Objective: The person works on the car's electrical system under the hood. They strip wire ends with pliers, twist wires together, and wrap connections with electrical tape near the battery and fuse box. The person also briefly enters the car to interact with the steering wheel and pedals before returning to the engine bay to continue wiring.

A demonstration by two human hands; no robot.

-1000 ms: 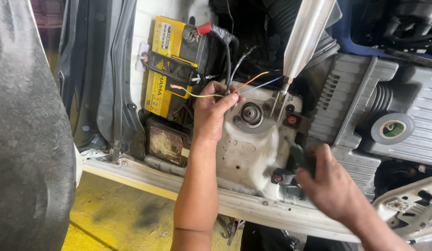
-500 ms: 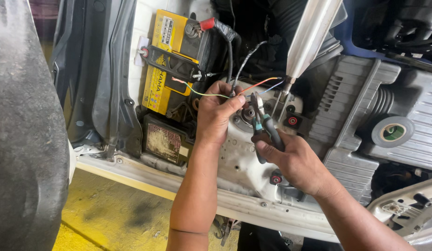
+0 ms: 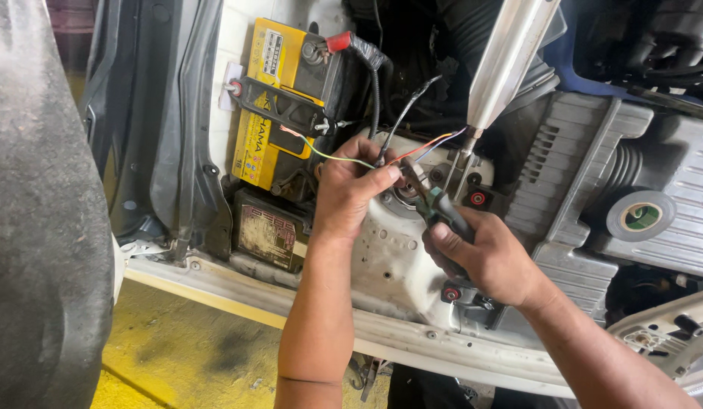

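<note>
Seen from the head camera, looking down into an open car engine bay: the person's left hand [image 3: 350, 189] is closed, its fingers [image 3: 381, 176] pinched together on a bundle of thin wires [image 3: 344, 157], green, orange and purple strands that fan out to either side of the grip. The right hand [image 3: 484, 254] comes in from the lower right, fingers wrapped around the dark green handles of a pair of pliers [image 3: 434, 208], whose nose points up toward the wires just beside the left thumb; whether the nose touches a wire cannot be told. Both hands hover over a white-painted strut mount [image 3: 397, 250] with red-capped bolts. Behind the left hand sits a yellow battery [image 3: 272, 98] under a black clamp, a red-covered terminal at its top. A silver prop rod [image 3: 506, 60] slants down from above. To the right lies a grey ribbed engine cover [image 3: 593, 167] with a roll of black tape [image 3: 640, 216] resting on it. A white body rail [image 3: 238, 291] crosses the bottom, and below it shows a yellow-painted workshop floor [image 3: 185, 356]. A dark grey fender [image 3: 41, 212] fills the left edge.
</note>
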